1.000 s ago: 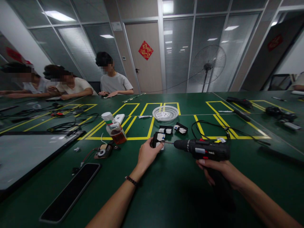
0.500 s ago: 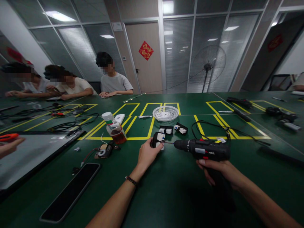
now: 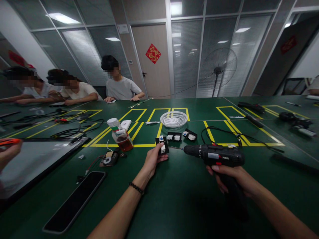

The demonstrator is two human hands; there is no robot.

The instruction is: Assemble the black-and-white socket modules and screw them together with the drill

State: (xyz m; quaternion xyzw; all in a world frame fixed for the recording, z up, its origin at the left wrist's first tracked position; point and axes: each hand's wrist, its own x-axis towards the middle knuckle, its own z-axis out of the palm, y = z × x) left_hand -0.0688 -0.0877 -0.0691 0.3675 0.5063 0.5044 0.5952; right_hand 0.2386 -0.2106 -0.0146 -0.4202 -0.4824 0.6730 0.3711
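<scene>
Head view: the left hand (image 3: 152, 159) pinches a small black-and-white part (image 3: 162, 145) between thumb and fingertips and holds it upright on the table (image 3: 179, 199), at the near edge of a yellow tape line. The right hand (image 3: 233, 179) is clenched round the grip of a black drill (image 3: 214, 155); whether a finger rests on the trigger I cannot tell. The drill's long axis runs almost level across the view, right to left, and its bit (image 3: 178, 148) points at the right side of the part. The tip is just beside the part, with a small gap showing between them. The part therefore lies to the left of the drill's nose and a little farther out. The left hand is on it, while the right is well apart from it, with the drill's length between.

Two like pieces (image 3: 173, 136) lie just behind, a white grille (image 3: 173, 119) beyond them, and a bottle (image 3: 119, 134) to the left. A phone (image 3: 74, 200) lies near the left forearm. At the left edge a co-worker's hand (image 3: 8, 151) holds something orange.
</scene>
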